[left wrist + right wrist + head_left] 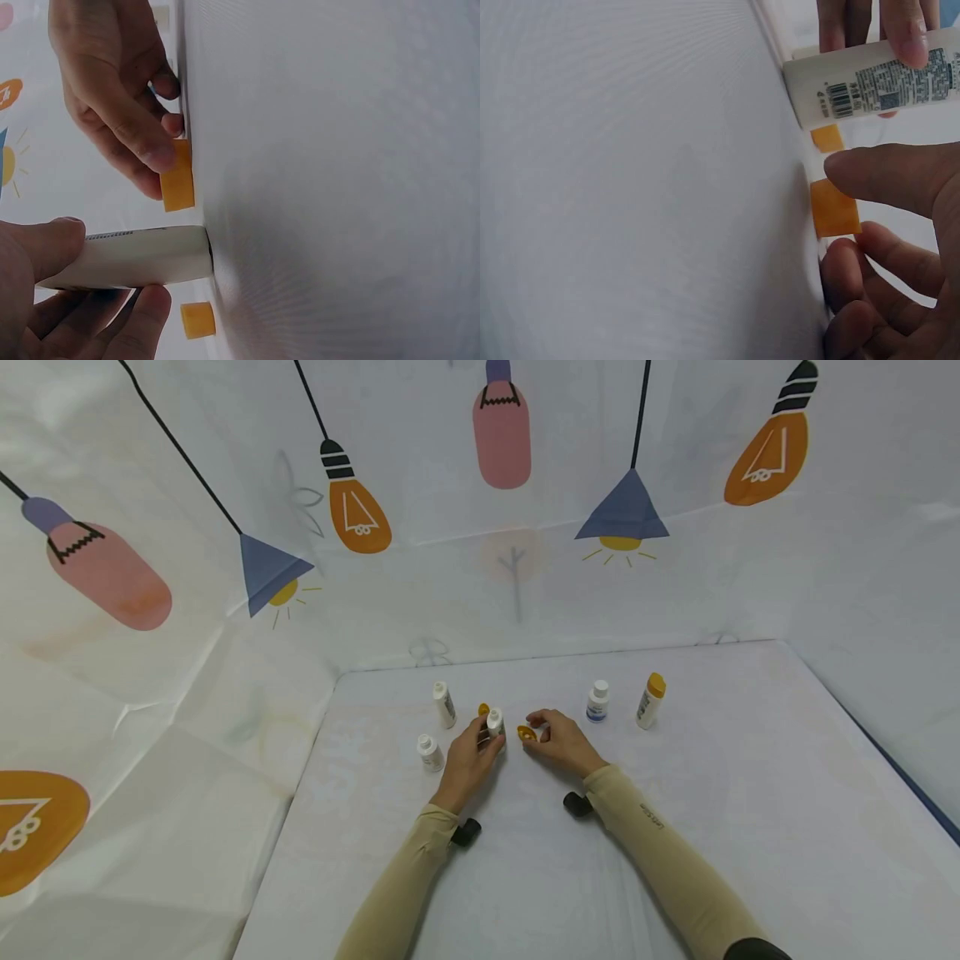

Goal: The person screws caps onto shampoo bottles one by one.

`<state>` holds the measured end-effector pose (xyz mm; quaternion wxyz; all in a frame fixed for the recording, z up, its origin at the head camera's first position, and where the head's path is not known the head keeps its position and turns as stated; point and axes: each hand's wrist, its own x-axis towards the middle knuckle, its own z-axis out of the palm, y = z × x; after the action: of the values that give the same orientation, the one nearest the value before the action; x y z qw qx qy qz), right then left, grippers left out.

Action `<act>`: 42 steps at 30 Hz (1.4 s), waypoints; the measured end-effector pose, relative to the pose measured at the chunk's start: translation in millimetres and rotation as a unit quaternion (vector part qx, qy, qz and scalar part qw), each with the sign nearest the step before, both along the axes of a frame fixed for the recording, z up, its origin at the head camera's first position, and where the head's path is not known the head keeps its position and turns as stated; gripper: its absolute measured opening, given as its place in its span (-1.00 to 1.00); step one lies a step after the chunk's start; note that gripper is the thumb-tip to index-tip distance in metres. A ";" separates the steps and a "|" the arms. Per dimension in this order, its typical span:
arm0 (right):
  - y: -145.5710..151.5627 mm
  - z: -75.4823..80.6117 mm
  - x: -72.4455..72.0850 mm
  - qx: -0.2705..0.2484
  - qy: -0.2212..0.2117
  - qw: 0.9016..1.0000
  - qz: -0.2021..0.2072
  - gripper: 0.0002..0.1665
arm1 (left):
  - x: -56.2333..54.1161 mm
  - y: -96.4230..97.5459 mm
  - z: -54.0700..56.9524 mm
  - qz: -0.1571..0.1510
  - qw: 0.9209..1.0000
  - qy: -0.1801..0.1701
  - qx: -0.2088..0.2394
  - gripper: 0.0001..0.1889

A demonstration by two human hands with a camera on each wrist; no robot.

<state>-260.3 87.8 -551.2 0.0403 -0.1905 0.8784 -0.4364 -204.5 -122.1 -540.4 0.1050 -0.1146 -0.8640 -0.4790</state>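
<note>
My left hand [467, 764] grips an upright white bottle [495, 721] with printed text and no cap. In the left wrist view, its base appears to touch the table. My right hand [564, 743] is just to the right, with thumb and fingers at an orange cap [527, 733]. In the right wrist view, this cap [835, 211] lies between the thumb and a fingertip, low against the table, and seems pinched. A second orange cap [483, 709] rests on the table behind the held bottle, touched by neither hand.
Two open-topped white bottles stand left of my left hand, one farther back [444, 704] and one nearer [430, 752]. Right of my hands stand a white-capped bottle [597, 702] and an orange-capped bottle [650, 702]. A patterned sheet [450, 585] rises behind the white table [712, 760].
</note>
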 end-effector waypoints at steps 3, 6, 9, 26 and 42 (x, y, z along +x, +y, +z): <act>-0.3 -0.4 1.1 0.001 0.005 1.000 -0.010 -0.53 | 0.2 -0.3 -0.7 -0.002 1.000 0.002 -0.002 -0.47; -0.1 0.1 2.4 -0.003 0.008 1.000 -0.014 -0.57 | 0.2 -0.5 -1.2 0.000 1.000 -0.001 -0.006 -0.47; 0.4 0.5 3.1 -0.010 0.013 1.000 -0.011 -0.60 | 0.1 -0.4 -1.0 0.002 1.000 -0.002 -0.006 -0.48; 12.5 -1.3 7.0 -0.026 -0.003 0.999 -0.021 -0.59 | 0.3 -1.6 -1.0 0.002 1.000 -0.019 0.012 -0.47; 23.1 4.7 14.6 -0.074 -0.023 0.997 -0.018 -0.63 | -1.1 -4.7 -0.8 -0.010 0.999 -0.027 0.041 -0.47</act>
<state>-245.7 110.9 -546.5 0.0382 -0.1668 0.8460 -0.5050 -205.7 -126.8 -541.1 0.0816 -0.1059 -0.8448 -0.5182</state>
